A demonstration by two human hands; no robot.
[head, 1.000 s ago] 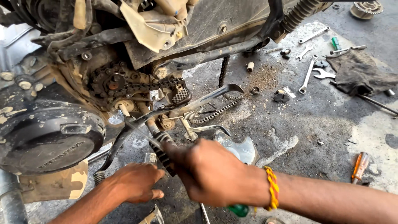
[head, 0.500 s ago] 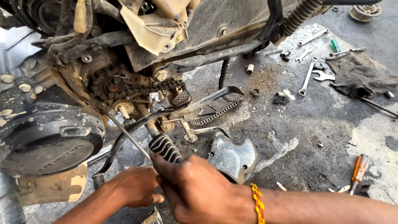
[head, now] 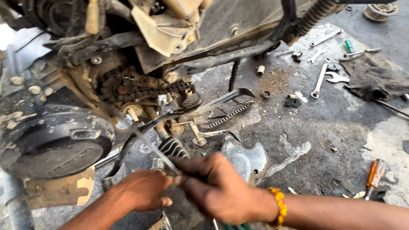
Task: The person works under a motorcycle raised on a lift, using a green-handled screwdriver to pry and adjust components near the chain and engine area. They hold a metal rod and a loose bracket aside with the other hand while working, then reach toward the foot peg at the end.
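Observation:
A motorcycle lies stripped in front of me, its drive chain and front sprocket (head: 123, 87) bare above a round black engine cover (head: 51, 145). My right hand (head: 217, 187), with a yellow-orange bracelet on the wrist, grips a long screwdriver (head: 147, 145). A bit of its green handle shows below the hand. The thin shaft slants up and left, and its tip reaches the engine case just under the sprocket. My left hand (head: 142, 189) is curled beside the right, fingers closed on the shaft's lower end. A ribbed footpeg (head: 172, 147) sits right behind the shaft.
A loose grey metal cover (head: 247, 159) lies on the oily concrete by my right hand. Spanners (head: 319, 79), a dark rag (head: 375, 74) and small parts lie at the upper right. An orange-handled screwdriver (head: 375, 174) lies at the right and a gear (head: 377, 10) at the top right.
Both hands have drawn back toward me and lower in view, uncovering the footpeg and the metal cover. The screwdriver shaft now shows at full length, its tip under the sprocket.

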